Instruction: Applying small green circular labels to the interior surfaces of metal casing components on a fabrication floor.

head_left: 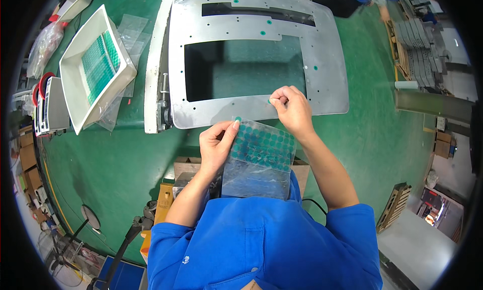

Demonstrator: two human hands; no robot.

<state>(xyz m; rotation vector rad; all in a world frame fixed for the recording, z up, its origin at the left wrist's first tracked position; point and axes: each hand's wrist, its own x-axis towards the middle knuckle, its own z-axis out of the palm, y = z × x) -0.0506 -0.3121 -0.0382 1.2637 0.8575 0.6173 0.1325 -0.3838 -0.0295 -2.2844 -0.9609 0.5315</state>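
Between the thumb and fingers of my left hand (pixel 216 141) is the upper left corner of a clear sheet of round green stickers (pixel 264 144). The sheet hangs in front of my blue shirt. My right hand (pixel 293 110) is pinched over the near edge of a grey metal panel (pixel 236 109), with a small green round sticker (pixel 270 101) showing at the fingertips. The panel has a large rectangular opening, a narrow slot and several small holes. A few green dots sit on its surface, some near the slot and one right of the large opening.
A white bin (pixel 70 96) with more green sticker sheets (pixel 100 63) stands to the left, clear plastic bags (pixel 132 31) beside it. At far right are stacked grey metal parts (pixel 415 48). Another person's arm (pixel 380 3) shows at the top right. A wooden pallet (pixel 395 207) lies lower right.
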